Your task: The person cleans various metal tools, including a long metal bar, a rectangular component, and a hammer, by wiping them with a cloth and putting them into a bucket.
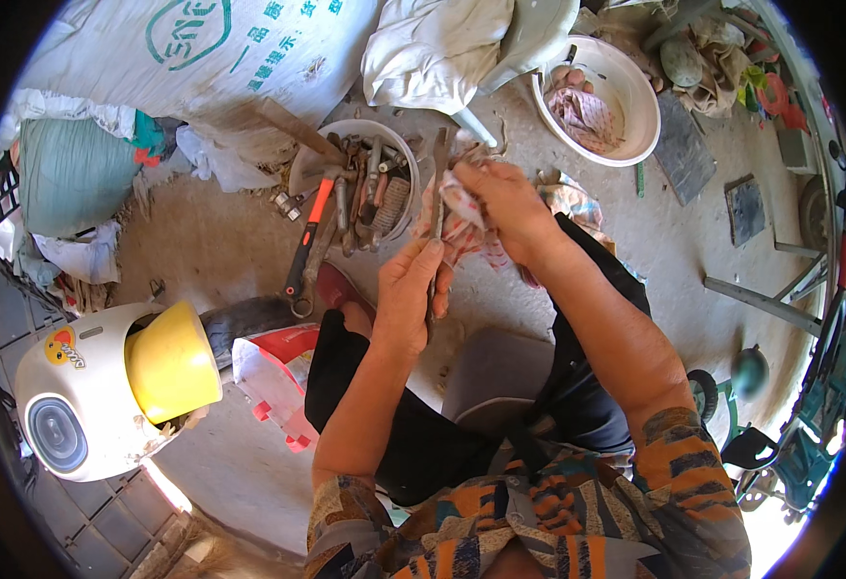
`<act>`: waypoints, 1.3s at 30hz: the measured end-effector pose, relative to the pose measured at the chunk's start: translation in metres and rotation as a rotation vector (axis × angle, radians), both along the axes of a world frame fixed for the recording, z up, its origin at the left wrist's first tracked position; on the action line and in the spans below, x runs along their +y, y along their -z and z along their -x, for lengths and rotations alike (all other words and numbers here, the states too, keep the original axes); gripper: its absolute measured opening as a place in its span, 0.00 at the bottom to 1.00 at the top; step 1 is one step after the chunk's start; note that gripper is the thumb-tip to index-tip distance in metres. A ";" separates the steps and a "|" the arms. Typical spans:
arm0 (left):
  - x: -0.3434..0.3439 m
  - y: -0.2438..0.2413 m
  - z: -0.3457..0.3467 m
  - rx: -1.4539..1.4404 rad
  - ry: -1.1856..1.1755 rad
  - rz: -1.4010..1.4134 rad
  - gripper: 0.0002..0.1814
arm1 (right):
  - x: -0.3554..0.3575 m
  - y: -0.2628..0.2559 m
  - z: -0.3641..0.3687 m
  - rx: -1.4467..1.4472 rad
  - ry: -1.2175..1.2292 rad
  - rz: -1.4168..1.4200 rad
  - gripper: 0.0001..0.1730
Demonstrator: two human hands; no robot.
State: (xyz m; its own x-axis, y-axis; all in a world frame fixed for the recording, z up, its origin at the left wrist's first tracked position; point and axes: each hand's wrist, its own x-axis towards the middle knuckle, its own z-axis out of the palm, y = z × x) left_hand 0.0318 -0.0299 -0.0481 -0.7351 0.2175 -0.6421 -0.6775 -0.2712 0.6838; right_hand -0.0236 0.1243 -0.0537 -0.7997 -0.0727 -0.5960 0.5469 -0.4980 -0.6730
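Observation:
Near the middle of the view, my left hand (pixel 412 286) grips the lower part of a long, narrow metal tool (pixel 438 184), which points away from me; its exact kind cannot be told. My right hand (pixel 508 206) holds a crumpled pink-and-white patterned cloth (pixel 464 210) against the right side of that tool's upper part. Left of the tool stands a white bucket (pixel 414 170) of wrenches and other metal tools. A hammer with a wooden handle (pixel 296 129) lies over its rim. An orange-and-black tool handle (pixel 309 239) leans at its near left side.
A white basin (pixel 647 130) holding a pink cloth stands at the upper right. A plaid cloth (pixel 575 203) lies beyond my right forearm. Dark flat slabs (pixel 685 152) and a metal frame (pixel 759 304) are at right. A yellow bucket (pixel 177 362) sits in a white appliance housing (pixel 90 376) at left.

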 end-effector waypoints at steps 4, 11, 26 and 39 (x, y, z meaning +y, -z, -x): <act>0.002 -0.007 -0.001 -0.032 0.040 -0.068 0.12 | 0.016 -0.006 0.011 -0.003 0.157 0.186 0.15; 0.011 -0.008 -0.009 0.018 0.235 -0.113 0.13 | 0.024 0.005 0.013 -0.043 0.196 0.133 0.16; 0.026 -0.001 -0.015 0.002 0.144 -0.348 0.13 | 0.009 0.003 0.015 0.074 0.214 0.064 0.17; 0.023 -0.001 -0.012 -0.066 0.310 -0.395 0.14 | 0.009 -0.008 0.020 -0.027 -0.020 0.471 0.18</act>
State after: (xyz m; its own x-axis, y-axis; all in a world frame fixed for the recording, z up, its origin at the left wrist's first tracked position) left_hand 0.0438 -0.0069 -0.0471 -0.5582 0.6550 -0.5092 -0.8052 -0.2797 0.5229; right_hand -0.0431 0.1333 -0.0456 -0.7800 -0.3554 -0.5150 0.5737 -0.7349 -0.3616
